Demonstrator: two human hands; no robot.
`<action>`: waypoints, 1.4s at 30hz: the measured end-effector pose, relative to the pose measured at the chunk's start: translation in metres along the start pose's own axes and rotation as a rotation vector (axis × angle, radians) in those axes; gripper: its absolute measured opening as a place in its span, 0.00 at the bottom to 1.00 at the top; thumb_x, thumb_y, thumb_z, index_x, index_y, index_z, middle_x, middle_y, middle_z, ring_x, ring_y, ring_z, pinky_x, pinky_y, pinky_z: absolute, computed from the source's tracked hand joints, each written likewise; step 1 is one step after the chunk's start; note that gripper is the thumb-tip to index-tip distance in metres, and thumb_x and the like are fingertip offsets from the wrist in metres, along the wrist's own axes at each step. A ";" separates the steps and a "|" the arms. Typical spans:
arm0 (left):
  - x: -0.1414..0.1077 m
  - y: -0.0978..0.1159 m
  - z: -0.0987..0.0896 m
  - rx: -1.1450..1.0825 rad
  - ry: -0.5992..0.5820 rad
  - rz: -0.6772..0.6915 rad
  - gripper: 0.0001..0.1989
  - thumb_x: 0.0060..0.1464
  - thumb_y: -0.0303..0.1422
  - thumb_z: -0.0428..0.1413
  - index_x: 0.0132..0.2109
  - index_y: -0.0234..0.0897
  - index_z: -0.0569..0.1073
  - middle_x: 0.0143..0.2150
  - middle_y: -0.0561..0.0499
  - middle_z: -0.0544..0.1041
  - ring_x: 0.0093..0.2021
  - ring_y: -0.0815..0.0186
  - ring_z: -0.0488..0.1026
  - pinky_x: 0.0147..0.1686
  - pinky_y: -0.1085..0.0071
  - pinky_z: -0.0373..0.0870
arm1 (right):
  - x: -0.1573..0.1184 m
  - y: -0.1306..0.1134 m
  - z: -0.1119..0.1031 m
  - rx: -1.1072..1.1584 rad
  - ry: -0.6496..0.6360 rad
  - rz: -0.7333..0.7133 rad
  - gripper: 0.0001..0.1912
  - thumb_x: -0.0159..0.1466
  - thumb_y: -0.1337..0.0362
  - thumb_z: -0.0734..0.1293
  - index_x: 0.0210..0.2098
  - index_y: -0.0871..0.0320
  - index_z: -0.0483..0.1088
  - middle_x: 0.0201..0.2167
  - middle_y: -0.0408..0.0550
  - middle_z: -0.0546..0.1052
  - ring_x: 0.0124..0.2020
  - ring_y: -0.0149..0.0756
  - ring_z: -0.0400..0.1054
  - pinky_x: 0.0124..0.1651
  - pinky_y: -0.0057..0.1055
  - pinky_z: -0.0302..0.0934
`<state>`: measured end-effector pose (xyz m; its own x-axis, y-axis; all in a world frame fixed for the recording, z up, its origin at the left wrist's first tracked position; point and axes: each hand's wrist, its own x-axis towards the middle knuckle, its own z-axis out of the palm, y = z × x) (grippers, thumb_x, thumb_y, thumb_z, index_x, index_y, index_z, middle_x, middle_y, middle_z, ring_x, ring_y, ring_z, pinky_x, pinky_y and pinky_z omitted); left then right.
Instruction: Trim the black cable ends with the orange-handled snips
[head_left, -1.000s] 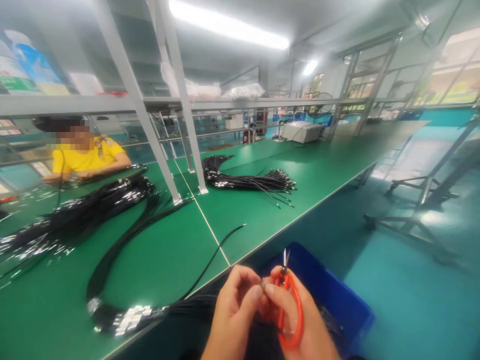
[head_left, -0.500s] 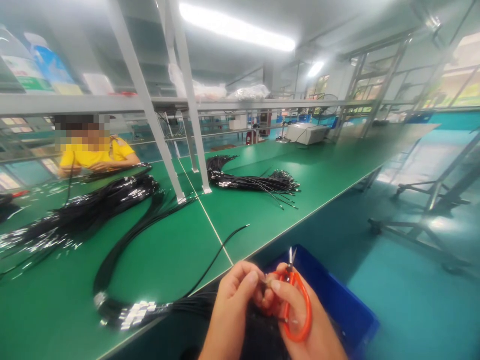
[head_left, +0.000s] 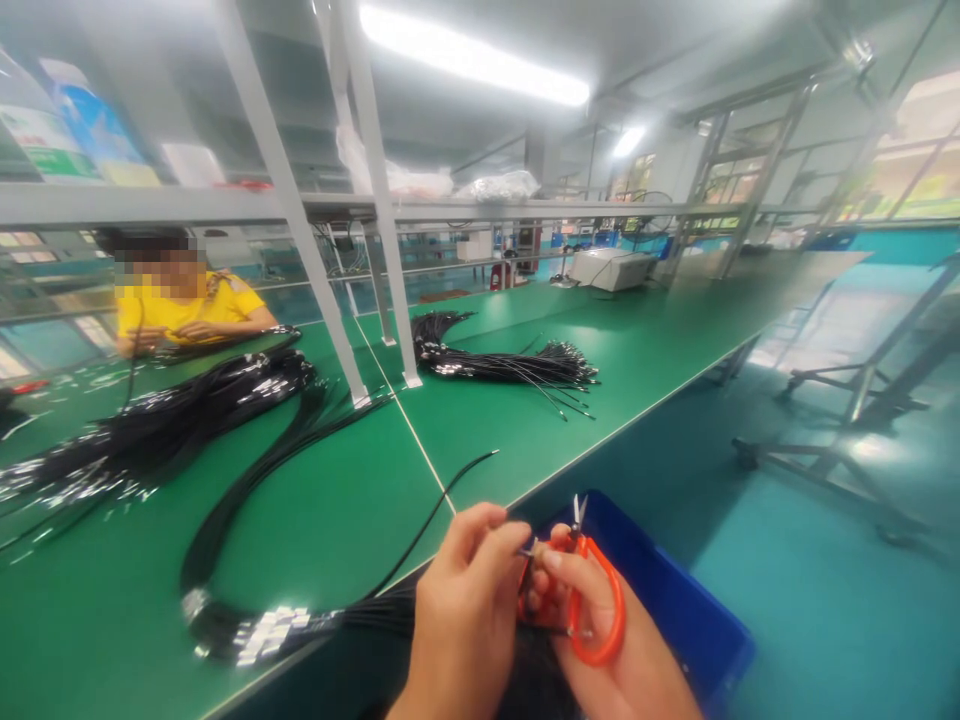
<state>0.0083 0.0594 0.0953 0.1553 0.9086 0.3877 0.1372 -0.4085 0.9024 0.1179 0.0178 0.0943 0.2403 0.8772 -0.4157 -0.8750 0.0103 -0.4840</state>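
Observation:
My left hand (head_left: pixel 469 590) is closed, its thumb and forefinger pinching a thin dark cable end (head_left: pixel 528 552) in front of me. My right hand (head_left: pixel 637 650) is wrapped round orange-handled scissors (head_left: pixel 618 620), whose slightly parted blades point up and away from me. The right thumb and fingertips meet the left fingertips at the cable end; the exact contact is blurred. From behind my left wrist, a black cable bundle (head_left: pixel 225 530) with whitish bands curves back over the green table (head_left: pixel 360 510). One loose cable (head_left: pixel 431 510) lies across the table edge.
Under my hands, below the table edge, is a blue bin (head_left: pixel 675 590). Another black cable bundle (head_left: pixel 502 362) lies beyond the shelf posts, and a large pile of cables (head_left: pixel 187 410) at left. A person in yellow (head_left: pixel 191 310) sits across the table. A shelf (head_left: pixel 480 211) spans above.
My left hand has turned and risen slightly, its fingertips now a little above the right ones. The scissors have shifted slightly left in my right hand.

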 end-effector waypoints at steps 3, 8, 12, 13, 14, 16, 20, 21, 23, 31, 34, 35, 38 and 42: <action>0.001 -0.001 -0.001 0.061 0.038 -0.002 0.06 0.46 0.28 0.60 0.30 0.44 0.80 0.38 0.47 0.78 0.31 0.61 0.73 0.34 0.70 0.68 | 0.000 0.000 0.001 -0.001 -0.010 -0.011 0.13 0.41 0.71 0.77 0.26 0.58 0.74 0.21 0.41 0.75 0.23 0.30 0.68 0.28 0.24 0.66; -0.001 -0.007 -0.005 0.023 -0.083 -0.063 0.06 0.50 0.28 0.57 0.35 0.41 0.78 0.36 0.48 0.78 0.37 0.60 0.74 0.37 0.70 0.68 | -0.002 0.001 0.005 -0.035 -0.014 -0.049 0.10 0.44 0.71 0.74 0.26 0.58 0.73 0.21 0.41 0.74 0.21 0.29 0.66 0.26 0.23 0.65; -0.003 -0.011 -0.003 -0.312 -0.332 -0.275 0.03 0.52 0.31 0.57 0.32 0.37 0.74 0.27 0.51 0.77 0.28 0.65 0.72 0.32 0.72 0.68 | -0.002 0.002 0.007 -0.128 -0.058 -0.091 0.09 0.47 0.68 0.73 0.27 0.58 0.71 0.18 0.38 0.70 0.20 0.28 0.63 0.25 0.24 0.61; -0.003 -0.013 -0.002 -0.368 -0.332 -0.308 0.05 0.51 0.32 0.58 0.29 0.36 0.73 0.26 0.52 0.76 0.27 0.66 0.71 0.31 0.73 0.67 | -0.001 0.003 0.007 -0.178 -0.056 -0.142 0.09 0.48 0.68 0.73 0.28 0.57 0.70 0.18 0.38 0.70 0.20 0.28 0.62 0.24 0.23 0.60; -0.003 -0.015 -0.002 -0.401 -0.318 -0.339 0.06 0.50 0.33 0.59 0.28 0.35 0.72 0.24 0.53 0.75 0.25 0.68 0.69 0.29 0.74 0.66 | 0.000 0.003 0.006 -0.245 -0.044 -0.223 0.09 0.49 0.68 0.72 0.29 0.56 0.69 0.19 0.38 0.71 0.20 0.28 0.62 0.25 0.23 0.59; -0.001 -0.019 -0.003 -0.413 -0.292 -0.401 0.09 0.47 0.34 0.61 0.27 0.34 0.72 0.22 0.54 0.73 0.22 0.72 0.64 0.24 0.77 0.61 | 0.003 0.003 0.003 -0.413 -0.005 -0.444 0.10 0.50 0.69 0.72 0.30 0.55 0.69 0.23 0.38 0.73 0.23 0.29 0.64 0.27 0.23 0.59; 0.002 -0.017 -0.006 -0.418 -0.277 -0.468 0.11 0.45 0.37 0.62 0.27 0.33 0.72 0.21 0.55 0.71 0.20 0.74 0.59 0.21 0.78 0.55 | 0.009 0.001 -0.003 -0.738 -0.032 -0.791 0.09 0.52 0.69 0.70 0.33 0.53 0.72 0.30 0.41 0.75 0.28 0.32 0.66 0.31 0.27 0.62; 0.002 -0.016 -0.007 -0.424 -0.276 -0.470 0.11 0.45 0.37 0.63 0.26 0.34 0.71 0.21 0.55 0.70 0.20 0.74 0.58 0.21 0.78 0.55 | 0.011 0.001 -0.004 -0.803 -0.051 -0.826 0.09 0.53 0.69 0.69 0.34 0.52 0.72 0.30 0.41 0.75 0.28 0.33 0.66 0.32 0.28 0.62; 0.003 -0.013 -0.007 -0.430 -0.277 -0.460 0.12 0.44 0.37 0.63 0.25 0.34 0.70 0.20 0.56 0.68 0.20 0.74 0.58 0.21 0.78 0.55 | 0.013 0.002 -0.004 -0.915 -0.082 -0.865 0.08 0.54 0.70 0.68 0.33 0.52 0.71 0.31 0.42 0.77 0.29 0.34 0.68 0.33 0.29 0.62; 0.000 -0.013 -0.003 -0.471 -0.246 -0.491 0.10 0.43 0.33 0.63 0.24 0.33 0.70 0.19 0.57 0.67 0.19 0.75 0.57 0.20 0.79 0.54 | 0.011 0.005 -0.004 -1.218 -0.167 -1.298 0.11 0.57 0.74 0.65 0.33 0.51 0.66 0.25 0.40 0.72 0.25 0.34 0.67 0.29 0.28 0.62; 0.000 -0.015 -0.003 -0.535 -0.157 -0.526 0.09 0.43 0.32 0.62 0.24 0.34 0.70 0.18 0.58 0.68 0.19 0.76 0.57 0.20 0.79 0.54 | 0.012 0.000 -0.005 -1.288 -0.278 -1.491 0.15 0.55 0.79 0.62 0.33 0.52 0.66 0.21 0.41 0.70 0.25 0.36 0.64 0.28 0.30 0.61; 0.001 -0.015 -0.003 -0.558 -0.138 -0.537 0.09 0.44 0.32 0.63 0.24 0.34 0.70 0.19 0.58 0.68 0.18 0.76 0.57 0.20 0.80 0.54 | 0.013 -0.002 -0.005 -1.297 -0.307 -1.487 0.15 0.54 0.79 0.61 0.33 0.52 0.67 0.21 0.41 0.70 0.24 0.36 0.63 0.27 0.30 0.61; 0.005 -0.016 -0.005 -0.623 -0.138 -0.538 0.11 0.44 0.34 0.64 0.25 0.34 0.71 0.21 0.56 0.72 0.19 0.76 0.59 0.22 0.80 0.57 | 0.011 -0.005 -0.008 -1.257 -0.296 -1.179 0.15 0.51 0.78 0.63 0.33 0.53 0.70 0.21 0.41 0.71 0.23 0.35 0.64 0.26 0.29 0.60; 0.006 -0.017 -0.006 -0.662 -0.090 -0.470 0.12 0.43 0.35 0.65 0.25 0.35 0.71 0.22 0.56 0.72 0.22 0.74 0.62 0.26 0.79 0.61 | 0.001 0.002 -0.011 -0.879 -0.313 -0.424 0.09 0.48 0.70 0.66 0.30 0.56 0.72 0.20 0.39 0.70 0.20 0.29 0.60 0.22 0.24 0.55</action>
<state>0.0013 0.0727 0.0833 0.3072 0.9503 -0.0506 -0.3942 0.1754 0.9021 0.1206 0.0132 0.0847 0.2278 0.9705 0.0792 -0.0962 0.1033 -0.9900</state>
